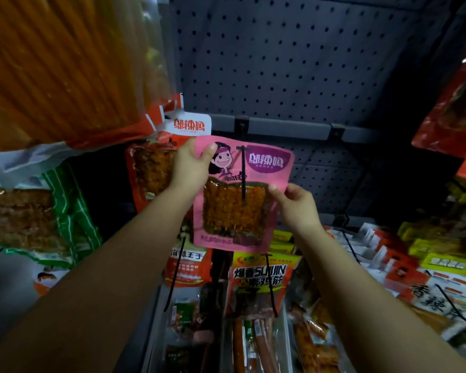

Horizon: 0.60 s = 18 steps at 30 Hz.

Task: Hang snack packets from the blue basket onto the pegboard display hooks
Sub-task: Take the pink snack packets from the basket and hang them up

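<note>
A pink snack packet [242, 195] is gripped at its upper corner by the left hand [190, 168] and pinched at its side by the right hand [297, 208], held flat before the pegboard [293, 57] so a black hook [243, 173] can seemingly be threaded through its top.

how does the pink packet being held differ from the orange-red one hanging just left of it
The pink snack packet is held by both hands, the left hand at its upper edge and the right hand at its side, with a black hook showing in front of it. The orange-red snack packet hangs untouched, partly hidden behind the left hand. It also has a white header, not a pink one. Both have clear windows showing orange-brown snack and the same red logo.
</note>
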### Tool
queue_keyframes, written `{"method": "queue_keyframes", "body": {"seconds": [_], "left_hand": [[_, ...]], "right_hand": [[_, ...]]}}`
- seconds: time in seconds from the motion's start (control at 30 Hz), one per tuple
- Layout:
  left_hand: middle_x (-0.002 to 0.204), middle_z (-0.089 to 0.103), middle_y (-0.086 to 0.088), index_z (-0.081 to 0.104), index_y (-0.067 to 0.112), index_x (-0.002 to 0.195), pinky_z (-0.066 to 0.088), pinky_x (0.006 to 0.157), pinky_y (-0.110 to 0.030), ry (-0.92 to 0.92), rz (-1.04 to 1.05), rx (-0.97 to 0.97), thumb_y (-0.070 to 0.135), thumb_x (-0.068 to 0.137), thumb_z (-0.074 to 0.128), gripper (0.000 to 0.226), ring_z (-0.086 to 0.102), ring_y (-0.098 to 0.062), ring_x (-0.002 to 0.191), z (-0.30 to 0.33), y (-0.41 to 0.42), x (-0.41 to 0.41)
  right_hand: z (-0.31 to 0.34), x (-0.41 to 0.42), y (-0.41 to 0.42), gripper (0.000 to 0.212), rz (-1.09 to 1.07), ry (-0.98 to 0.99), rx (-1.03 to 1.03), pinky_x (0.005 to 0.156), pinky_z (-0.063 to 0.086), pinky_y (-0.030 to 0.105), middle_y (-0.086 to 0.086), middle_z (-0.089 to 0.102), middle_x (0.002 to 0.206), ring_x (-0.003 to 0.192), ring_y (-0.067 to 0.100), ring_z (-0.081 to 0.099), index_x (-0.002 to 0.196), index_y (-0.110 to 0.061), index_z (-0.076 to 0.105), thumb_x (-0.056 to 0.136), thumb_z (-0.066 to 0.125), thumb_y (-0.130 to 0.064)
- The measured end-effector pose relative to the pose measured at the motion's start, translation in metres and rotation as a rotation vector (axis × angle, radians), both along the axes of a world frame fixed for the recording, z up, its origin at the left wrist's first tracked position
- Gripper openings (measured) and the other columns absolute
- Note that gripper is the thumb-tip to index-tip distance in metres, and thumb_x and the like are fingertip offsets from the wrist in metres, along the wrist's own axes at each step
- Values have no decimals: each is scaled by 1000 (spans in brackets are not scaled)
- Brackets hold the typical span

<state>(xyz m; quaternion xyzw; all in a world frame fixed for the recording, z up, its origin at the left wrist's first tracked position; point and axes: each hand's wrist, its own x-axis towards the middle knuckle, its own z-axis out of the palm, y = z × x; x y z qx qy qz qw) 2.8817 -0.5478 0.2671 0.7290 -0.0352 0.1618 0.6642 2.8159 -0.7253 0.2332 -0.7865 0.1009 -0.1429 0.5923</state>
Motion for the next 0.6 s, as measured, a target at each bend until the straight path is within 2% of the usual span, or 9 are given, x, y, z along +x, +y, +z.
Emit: {"method": "queue_keyframes", "body": {"seconds": [0.1,0.17,0.23,0.33,0.4,0.5,0.6], "left_hand": [[111,67,-13,62,3,114,51,92,-42,-22,62,122,23,91,60,31,63,-25,101,3,2,17],[100,70,-11,66,3,105,51,79,-31,-52,137,220,26,89,63,28,63,-20,86,5,3,26],[91,69,-7,67,5,101,50,72,-30,-45,181,262,30,88,64,28,61,-20,78,7,3,34],[92,70,-15,66,3,96,56,77,-44,33,192,261,34,86,65,32,66,-31,84,9,1,46],[93,69,-19,65,1,93,55,78,-49,68,208,271,34,85,66,34,65,-31,81,11,0,52],[96,70,-14,66,9,93,57,78,-45,59,196,226,32,85,66,25,67,-31,87,9,-1,56],[103,69,-7,66,11,108,54,77,-31,9,196,126,24,85,68,26,66,-20,91,1,4,53]], "right_hand": [[6,25,-1,22,-40,57,-5,80,55,49,9,70,85,78,26,65,87,-11,68,93,59,-30],[8,40,-1,19,-62,92,9,85,54,53,11,72,94,86,30,67,88,-13,68,93,59,-30],[9,52,0,17,-87,116,38,86,54,53,11,72,98,92,31,68,87,-16,67,93,60,-30],[8,67,0,21,-111,130,73,88,54,52,11,72,100,93,30,68,99,-12,69,93,59,-29],[7,74,-1,24,-123,134,84,87,54,52,12,72,101,93,31,68,102,-10,69,93,60,-30],[5,79,-1,21,-106,118,97,88,53,51,11,71,98,92,29,67,91,-13,67,93,59,-32],[-1,76,-2,23,-111,76,95,84,54,45,5,67,80,80,24,64,75,-18,60,91,62,-33]]}}
